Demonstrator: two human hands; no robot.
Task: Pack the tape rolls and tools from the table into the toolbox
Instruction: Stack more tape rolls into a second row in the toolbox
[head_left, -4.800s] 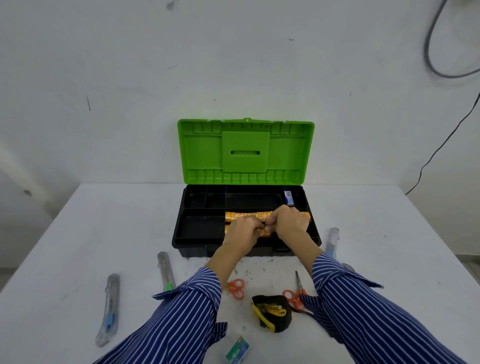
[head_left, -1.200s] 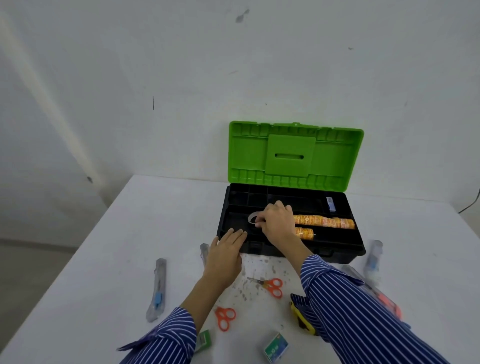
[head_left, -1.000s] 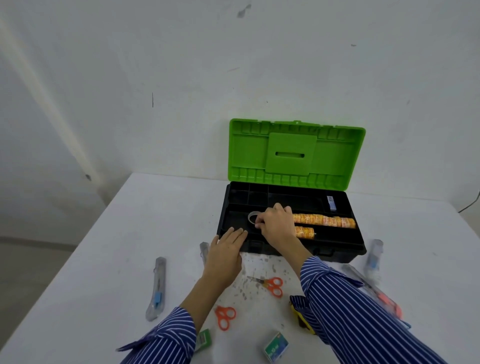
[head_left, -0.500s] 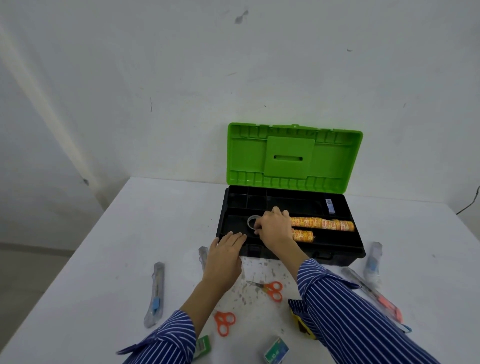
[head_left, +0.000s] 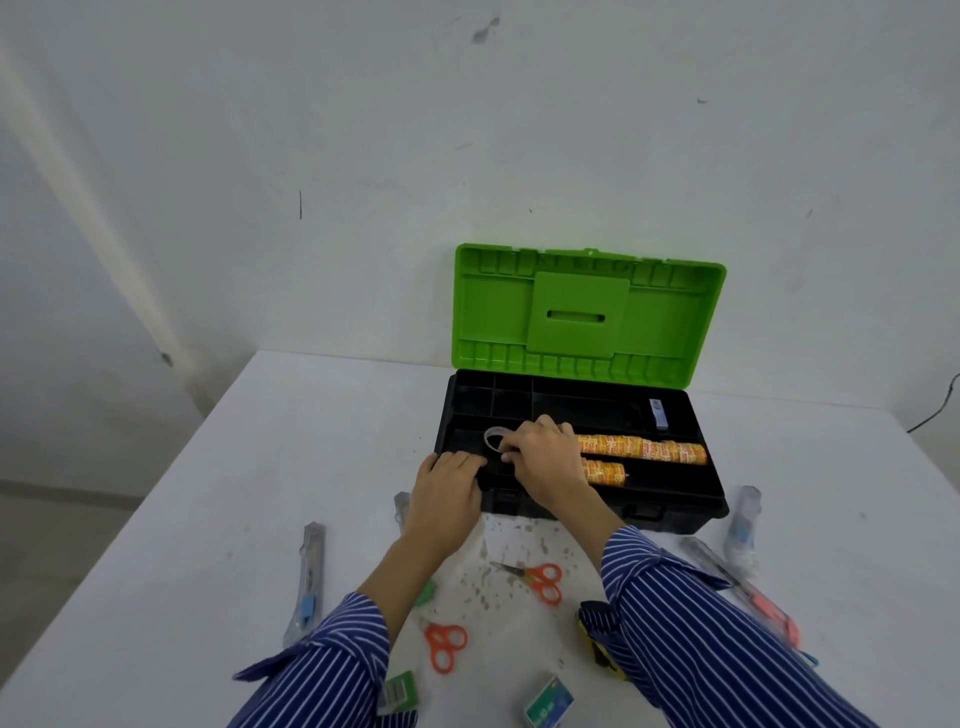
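The black toolbox (head_left: 670, 506) stands open with its green lid (head_left: 587, 317) upright against the wall. Two rows of orange tape rolls (head_left: 644, 449) lie in its front compartment. My right hand (head_left: 540, 460) is inside the box and pinches a clear tape roll (head_left: 493, 437) at the left of that compartment. My left hand (head_left: 447, 493) rests with straight fingers on the box's front left rim. On the table lie two orange scissors (head_left: 540, 577) (head_left: 445, 644), utility knives (head_left: 309, 577) (head_left: 743, 525) and a red-handled tool (head_left: 753, 597).
A small blue-white item (head_left: 658, 413) sits in the box's back right compartment. Two small green boxes (head_left: 548, 707) (head_left: 400, 693) lie near the table's front edge. A yellow-black tape measure (head_left: 597, 649) is half hidden under my right sleeve. The table's left edge drops to the floor.
Since the earliest frame both hands left the orange rolls; my right hand now holds a clear tape roll in the box's left part and my left hand rests on the rim. Over the last second almost nothing moved.
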